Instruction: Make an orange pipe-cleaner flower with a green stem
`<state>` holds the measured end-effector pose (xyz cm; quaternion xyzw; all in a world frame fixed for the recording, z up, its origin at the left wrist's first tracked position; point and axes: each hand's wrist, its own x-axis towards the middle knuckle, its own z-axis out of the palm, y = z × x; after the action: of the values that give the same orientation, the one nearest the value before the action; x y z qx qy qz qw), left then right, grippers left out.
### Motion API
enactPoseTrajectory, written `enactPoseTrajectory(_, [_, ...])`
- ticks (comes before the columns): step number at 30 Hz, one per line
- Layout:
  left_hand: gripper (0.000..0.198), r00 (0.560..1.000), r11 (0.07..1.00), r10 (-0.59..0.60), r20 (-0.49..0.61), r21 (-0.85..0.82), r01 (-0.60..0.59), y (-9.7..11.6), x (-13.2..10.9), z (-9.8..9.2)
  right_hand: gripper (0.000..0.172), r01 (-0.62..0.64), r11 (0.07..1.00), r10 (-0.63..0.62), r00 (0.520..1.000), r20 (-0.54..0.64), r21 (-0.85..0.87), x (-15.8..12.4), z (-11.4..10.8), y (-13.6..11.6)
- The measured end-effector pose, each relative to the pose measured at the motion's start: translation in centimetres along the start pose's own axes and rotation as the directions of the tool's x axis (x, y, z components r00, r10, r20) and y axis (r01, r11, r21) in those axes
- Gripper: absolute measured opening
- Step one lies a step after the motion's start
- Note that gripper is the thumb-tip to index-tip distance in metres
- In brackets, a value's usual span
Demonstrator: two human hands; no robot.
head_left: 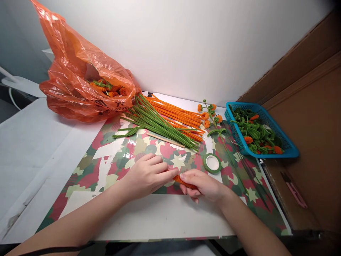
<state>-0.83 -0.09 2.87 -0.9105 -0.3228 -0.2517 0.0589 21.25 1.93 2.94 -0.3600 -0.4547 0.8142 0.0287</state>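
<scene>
Near the front of the table, my right hand [201,183] is closed around a fuzzy orange pipe cleaner piece [186,182], which looks coiled or bundled. My left hand [150,176] has its fingers curled at the left end of that same piece; their tips partly hide it. Just behind my right hand lies a roll of green tape [212,163]. Farther back, green pipe cleaners [165,124] are spread beside orange pipe cleaners [178,115]. A thin wooden stick [165,140] rests in front of them.
An orange plastic bag [87,81] with orange and green pieces stands at back left. At right, a blue basket [290,153] contains leaves and orange buds. A flower stem with orange blooms [206,116] lies beside it. A pink cutter [295,192] lies by the cardboard wall [317,117].
</scene>
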Motion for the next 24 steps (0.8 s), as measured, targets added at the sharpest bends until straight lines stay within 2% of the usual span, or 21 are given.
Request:
enactPoseTrajectory(5, [0.021, 1.000, 1.000, 0.016, 0.005, -0.014, -0.016, 0.4, -0.1, 0.0, 0.053, 0.016, 1.000, -0.016, 1.000, 0.013, -0.007, 0.0, 0.0, -0.1])
enactPoseTrajectory(9, [0.021, 0.997, 0.999, 0.042, 0.067, -0.018, -0.041, 0.5, -0.1, 0.3, 0.052, 0.053, 0.998, -0.053, 0.998, 0.023, -0.038, 0.3, 0.0, 0.3])
enactPoseTrajectory(15, [0.022, 0.986, 0.999, 0.025, 0.166, -0.050, -0.017, 0.3, -0.1, 0.3, 0.049, 0.147, 0.971, -0.159, 0.986, -0.047, -0.190, 0.5, 0.2, 0.7])
enactPoseTrajectory(19, [0.022, 0.981, 0.994, 0.015, 0.195, -0.106, 0.006, 0.3, -0.4, 0.4, 0.046, 0.135, 0.936, -0.177, 0.979, -0.101, -0.326, 0.4, 0.6, 0.5])
enactPoseTrajectory(24, [0.024, 0.970, 0.983, -0.013, 0.241, -0.175, 0.057, 0.2, -0.6, 0.6, 0.043, 0.144, 0.903, -0.213, 0.968, -0.131, -0.405, 0.4, 1.0, 0.4])
